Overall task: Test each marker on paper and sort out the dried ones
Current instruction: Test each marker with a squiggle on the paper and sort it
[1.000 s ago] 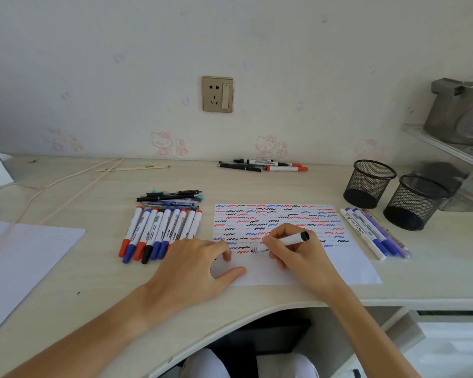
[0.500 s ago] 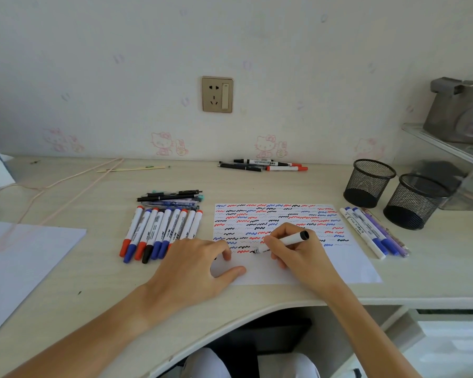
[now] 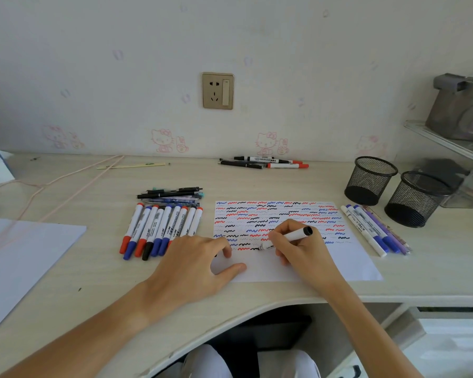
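- My left hand (image 3: 194, 264) lies flat at the near-left corner of the test paper (image 3: 347, 264), fingers relaxed and spread, gripping nothing. I'd keep it pressing there so the sheet cannot slide under the stroke.
- Just left of it, a row of capped markers (image 3: 161, 227) lies on the counter (image 3: 74, 271), red, blue and black caps toward me; I judge these are waiting or already sorted, I cannot tell which.
- My right hand (image 3: 303, 249) pinches the black-ended marker (image 3: 295, 236), its tip touching the paper at the lowest row of squiggles. Light, even pressure and a short wavy line should show plainly whether ink flows.
- The marker is white-barrelled with printed text, tilted low, black end up to the right.
- Right of the sheet lie blue and purple pens (image 3: 374, 230), then two mesh cups (image 3: 393, 189).
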